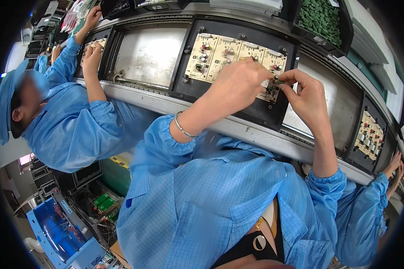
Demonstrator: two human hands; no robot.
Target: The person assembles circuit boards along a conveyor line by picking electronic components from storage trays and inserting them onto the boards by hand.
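A panel of tan circuit boards [208, 67] with capacitors and other small components lies in a black carrier tray [178, 85] in front of me. My left hand [238, 85] reaches across the panel, its fingers closed at the right-hand board [279, 58]; whatever they hold is hidden. From the right, my right hand [306, 96] meets it at the same board. Its thumb and forefinger pinch what looks like a small green component [280, 82]. The two hands' fingertips almost touch, and my left hand covers part of the middle boards.
Metal conveyor rails [166, 105] run across in front of me. A black bin of green parts [318, 22] stands beyond, beside stacked white foam sheets [368, 36]. Another carrier [369, 134] sits at right. A co-worker in blue [72, 121] works at left; another person's hands [394, 166] show at right.
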